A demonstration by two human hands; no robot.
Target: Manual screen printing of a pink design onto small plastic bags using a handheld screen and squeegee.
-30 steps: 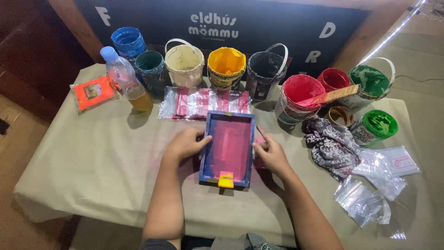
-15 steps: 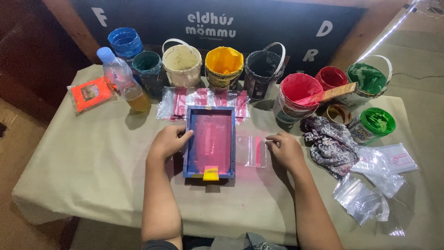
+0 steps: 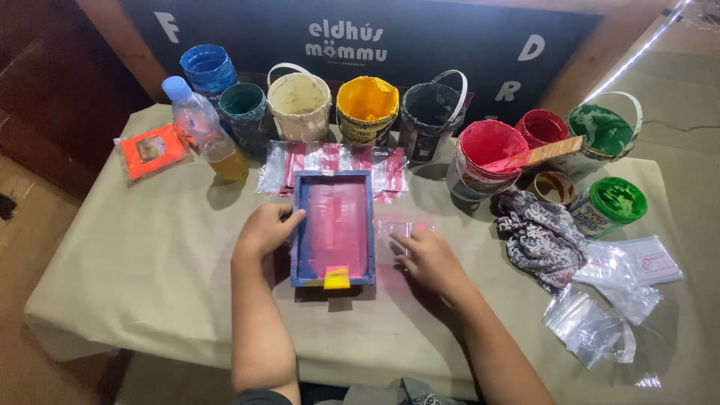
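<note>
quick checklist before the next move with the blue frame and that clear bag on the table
1. Left hand on blue screen frame, gripping its left edge: ok.
2. Right hand on clear printed bag beside the frame: ok.
3. Bag flat on table: cannot tell.
4. Frame resting level on the table: ok.
5. Yellow tab at the frame's near edge unobstructed: ok.
6. Red paint bucket apart from both hands: ok.

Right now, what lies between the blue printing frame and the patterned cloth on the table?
In the head view, the right hand lies there, resting on a small clear plastic bag beside the blue printing frame. Toward the patterned cloth only bare table cover shows.
</note>
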